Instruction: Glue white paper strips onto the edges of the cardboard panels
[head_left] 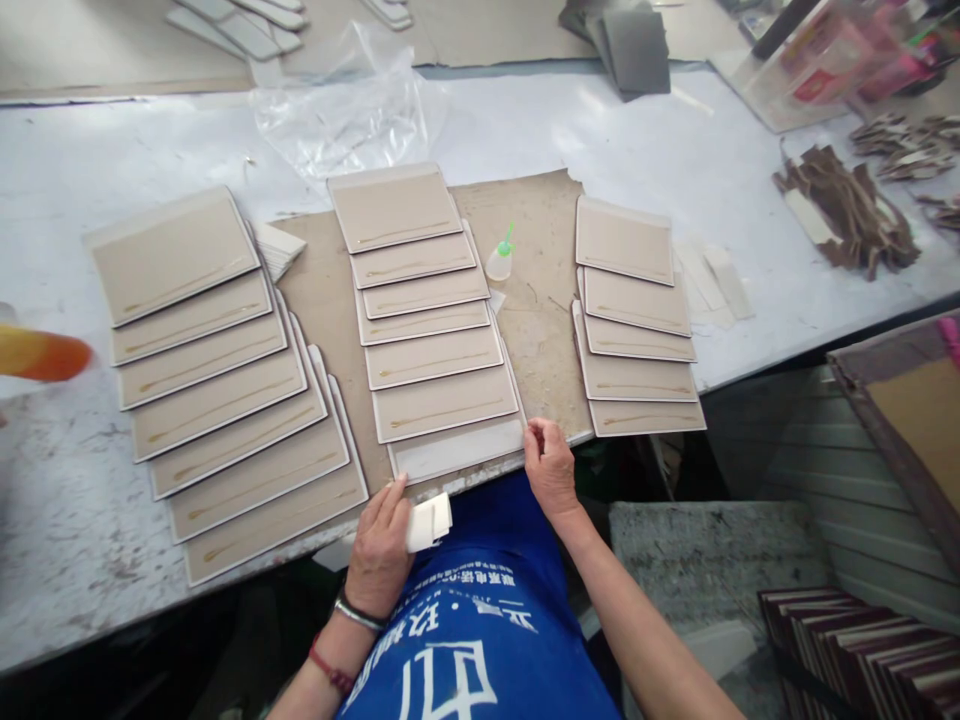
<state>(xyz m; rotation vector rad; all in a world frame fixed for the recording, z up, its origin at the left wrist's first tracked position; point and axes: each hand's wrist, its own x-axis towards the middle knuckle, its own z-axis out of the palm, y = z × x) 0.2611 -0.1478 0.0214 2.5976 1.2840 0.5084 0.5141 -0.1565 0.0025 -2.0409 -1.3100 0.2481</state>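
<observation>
My left hand (381, 548) is closed around a small bundle of white strips (430, 521), its fingertips touching the lower left corner of the nearest panel (457, 449) in the middle row. That panel has a whitish strip along its front, unlike the others. My right hand (551, 466) pinches its right corner. Behind it, several overlapping beige panels (442, 400) each show a brownish glue-like line near the front edge. Similar panels (247, 440) fan out at the left, and a shorter row (637, 380) lies at the right.
A small green-capped squeeze bottle (499, 260) stands on the brown cardboard (547, 330) between two rows. Clear plastic (345, 110) lies behind. Brown strips (847, 210) and a plastic bin (810, 70) occupy the right. An orange-yellow object (41, 353) is blurred at the left edge.
</observation>
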